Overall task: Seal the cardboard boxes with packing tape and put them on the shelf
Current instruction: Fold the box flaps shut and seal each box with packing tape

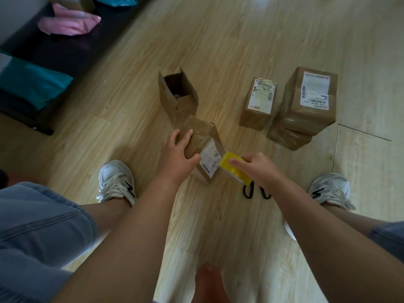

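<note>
A small cardboard box [202,136] with a white label lies on the wooden floor in front of me. My left hand [178,150] grips its near left end, fingers over the top. My right hand [256,166] holds a yellow roll of packing tape [234,167] against the box's right side by the label. Just behind it stands an open box [177,95] with its flaps up. To the right sit a small labelled box [259,103] and a larger labelled box [308,101] stacked on another box [288,138].
Black-handled scissors [255,192] lie on the floor under my right wrist. My two white sneakers [117,182] flank the work spot. A dark low shelf [54,53] at the upper left holds pink and teal parcels [67,25].
</note>
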A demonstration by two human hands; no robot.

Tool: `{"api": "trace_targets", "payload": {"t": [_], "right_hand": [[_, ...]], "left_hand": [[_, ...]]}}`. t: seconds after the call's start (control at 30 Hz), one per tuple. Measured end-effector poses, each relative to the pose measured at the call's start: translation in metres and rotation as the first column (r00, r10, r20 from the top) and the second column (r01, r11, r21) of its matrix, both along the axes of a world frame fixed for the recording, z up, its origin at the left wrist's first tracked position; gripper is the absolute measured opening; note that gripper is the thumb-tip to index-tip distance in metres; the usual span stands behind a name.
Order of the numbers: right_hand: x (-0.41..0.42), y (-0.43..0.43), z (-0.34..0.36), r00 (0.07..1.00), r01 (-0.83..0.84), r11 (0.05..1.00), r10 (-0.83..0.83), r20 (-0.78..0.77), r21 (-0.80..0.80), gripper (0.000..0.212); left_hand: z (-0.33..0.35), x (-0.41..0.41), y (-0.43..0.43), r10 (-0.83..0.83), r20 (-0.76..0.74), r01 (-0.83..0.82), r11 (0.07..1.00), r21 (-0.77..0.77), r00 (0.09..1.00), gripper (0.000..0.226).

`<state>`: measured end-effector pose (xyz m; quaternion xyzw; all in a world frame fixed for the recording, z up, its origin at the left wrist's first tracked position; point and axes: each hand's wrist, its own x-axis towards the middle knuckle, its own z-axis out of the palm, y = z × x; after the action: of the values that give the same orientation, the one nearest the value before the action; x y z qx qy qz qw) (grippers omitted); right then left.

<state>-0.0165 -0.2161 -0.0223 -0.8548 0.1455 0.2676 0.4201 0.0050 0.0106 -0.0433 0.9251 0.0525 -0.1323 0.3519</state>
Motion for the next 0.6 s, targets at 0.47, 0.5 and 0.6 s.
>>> {"api": "trace_targets", "payload": {"t": [0.47, 0.5, 0.6], "right_hand": [[-0.006, 0.001, -0.011, 0.999, -0.049, 0.994, 0.050, 0.018, -0.093, 0.044], [-0.008, -0.002, -0.014, 0.998, -0.054, 0.985, 0.055, -0.002, -0.166, 0.050], [-0.016, -0.007, -0.025, 0.997, -0.051, 0.958, 0.033, -0.068, -0.282, 0.071]], "left_hand": [[-0.007, 0.014, 0.012, 0.057, -0.010, -0.058, 0.985, -0.162, 0.998, 0.084], [-0.007, 0.013, 0.012, 0.066, -0.015, -0.068, 0.982, -0.175, 0.998, 0.084], [-0.005, 0.013, 0.009, 0.057, -0.020, -0.059, 0.984, -0.166, 0.998, 0.084]]}}
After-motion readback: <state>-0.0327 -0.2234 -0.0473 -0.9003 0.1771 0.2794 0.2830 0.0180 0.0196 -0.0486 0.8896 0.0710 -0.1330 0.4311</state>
